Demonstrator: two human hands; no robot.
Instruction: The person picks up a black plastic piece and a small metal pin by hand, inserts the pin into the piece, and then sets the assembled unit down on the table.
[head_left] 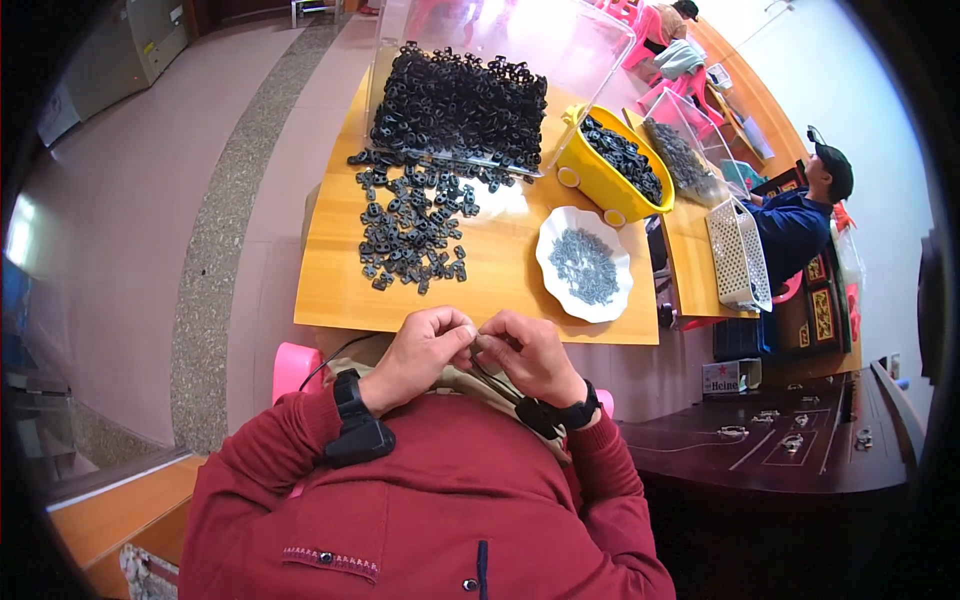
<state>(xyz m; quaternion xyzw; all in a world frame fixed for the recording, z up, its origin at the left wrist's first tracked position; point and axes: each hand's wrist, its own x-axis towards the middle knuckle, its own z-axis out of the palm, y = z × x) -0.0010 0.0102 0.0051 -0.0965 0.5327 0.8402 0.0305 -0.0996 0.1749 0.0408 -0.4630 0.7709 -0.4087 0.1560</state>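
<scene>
My left hand (422, 352) and my right hand (536, 356) meet fingertip to fingertip in front of my body, just short of the table's near edge. Thumbs and fingers are pinched on both. Whatever they hold is too small and covered to make out. Beyond them on the wooden table (500, 290), small black two-holed plastic parts (412, 235) lie loosely spread. A white wavy-edged plate (597, 313) to their right holds a heap of tiny grey pieces (584, 265). Each wrist wears a black strap, with a black device on the left one.
Behind the loose parts, a clear box (605, 60) tipped toward me holds many black parts. Beside it stands a yellow tub (590, 182) of black parts. Further right are a white perforated basket (738, 255) and a seated person (800, 220) in dark blue. Pink stool edges (295, 375) flank me.
</scene>
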